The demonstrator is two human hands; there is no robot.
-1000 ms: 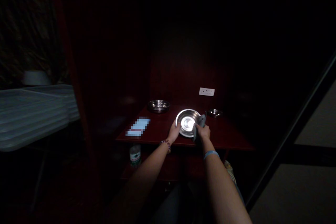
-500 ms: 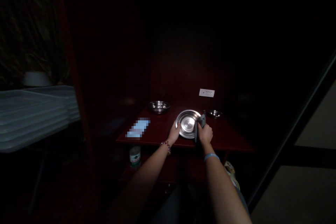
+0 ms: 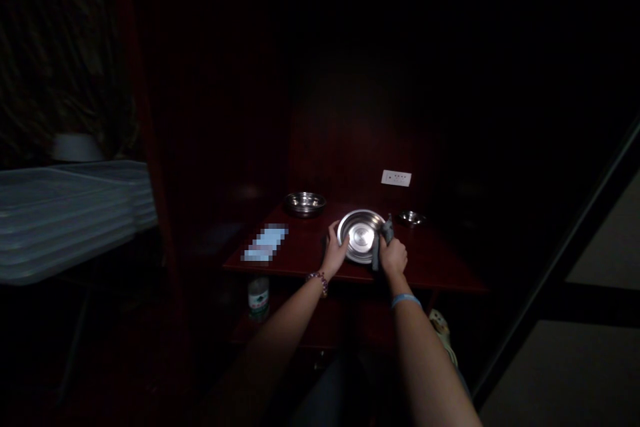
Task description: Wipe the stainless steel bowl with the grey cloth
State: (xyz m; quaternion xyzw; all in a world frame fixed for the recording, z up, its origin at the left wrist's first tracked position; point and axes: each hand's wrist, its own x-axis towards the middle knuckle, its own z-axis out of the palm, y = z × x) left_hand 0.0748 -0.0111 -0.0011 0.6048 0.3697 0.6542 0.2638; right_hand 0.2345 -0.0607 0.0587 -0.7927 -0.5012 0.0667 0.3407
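A round shiny metal bowl (image 3: 361,237) is tilted toward me above the front part of a dark red shelf (image 3: 300,247). My left hand (image 3: 336,251) is at its left rim, thumb on the inner side and fingers spread behind the edge. A grey cloth (image 3: 377,252) lies over the bowl's right rim, and my right hand (image 3: 393,255) is closed on it, pressing it to the rim. Metal bowls (image 3: 305,204) stand at the back left of the shelf, and a smaller metal dish (image 3: 411,218) lies at the back right.
A blurred-out light rectangle (image 3: 267,243) lies at the shelf's left. The back wall carries a white socket plate (image 3: 397,178). Below stands a jar with a green and white label (image 3: 259,298). Stacked clear plastic trays (image 3: 70,220) are at far left.
My left fingers have spread and shifted a little up behind the bowl's left rim. The cloth is bunched slightly differently at the right rim. The whole view has shifted slightly.
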